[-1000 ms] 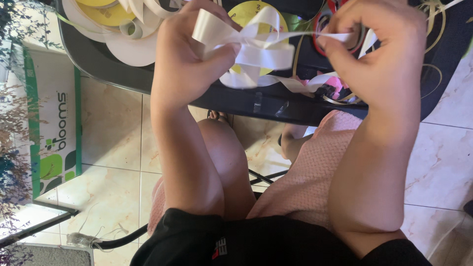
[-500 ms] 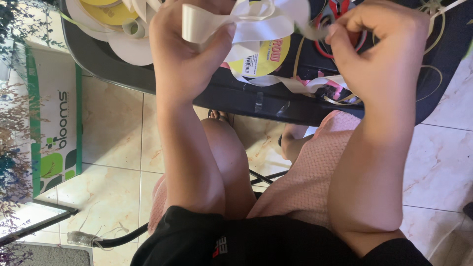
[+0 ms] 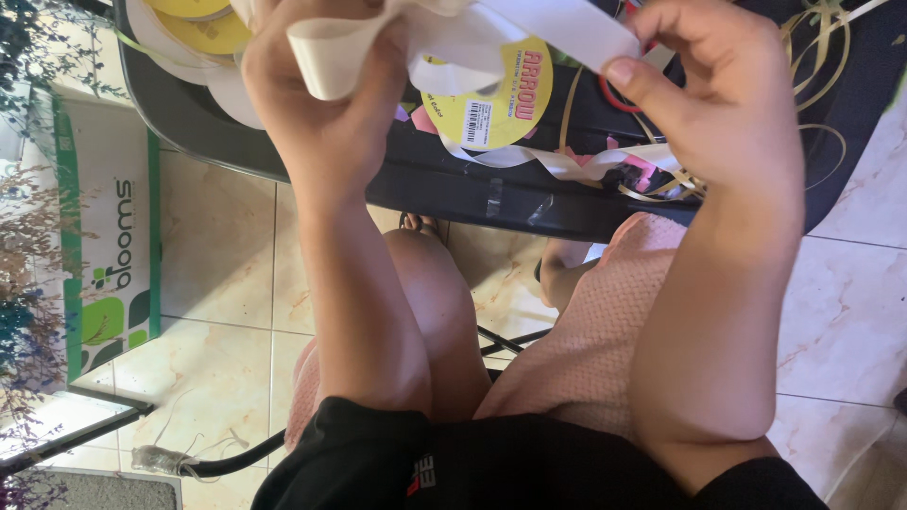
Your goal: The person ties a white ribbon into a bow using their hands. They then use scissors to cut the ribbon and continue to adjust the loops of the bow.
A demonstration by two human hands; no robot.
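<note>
Two hands on one wide cream ribbon (image 3: 529, 28), held up at the top of the view, above the dark bench (image 3: 529, 189). Left hand (image 3: 326, 104): fingers curled shut around a folded loop end of the ribbon, thumb pressed on top. Right hand (image 3: 727, 104): fingers bent in, thumb tip against the ribbon's other end; pinched closed on it as far as I can tell, contact point partly hidden by the ribbon itself. The ribbon spans between both hands, with loose folds bunched in the middle.

Just behind the ribbon: a yellow round label (image 3: 491, 104) on a spool, lying on the bench. Thin gold ribbon curls (image 3: 812, 85) are scattered over the bench's right part, with pink and cream scraps (image 3: 605, 170) near its front edge. A red ring shape (image 3: 619, 94) is just by my right thumb, mostly hidden. Top left of the bench: a stack of white and yellow spools (image 3: 198, 38).

Below the bench: my knees, pink shorts (image 3: 586, 359), black shirt at the bottom. The tiled floor (image 3: 217, 283) is beige. A green and white cardboard box (image 3: 109, 227) stands on the floor at left, with dried flower stems (image 3: 28, 246) just beside it.
</note>
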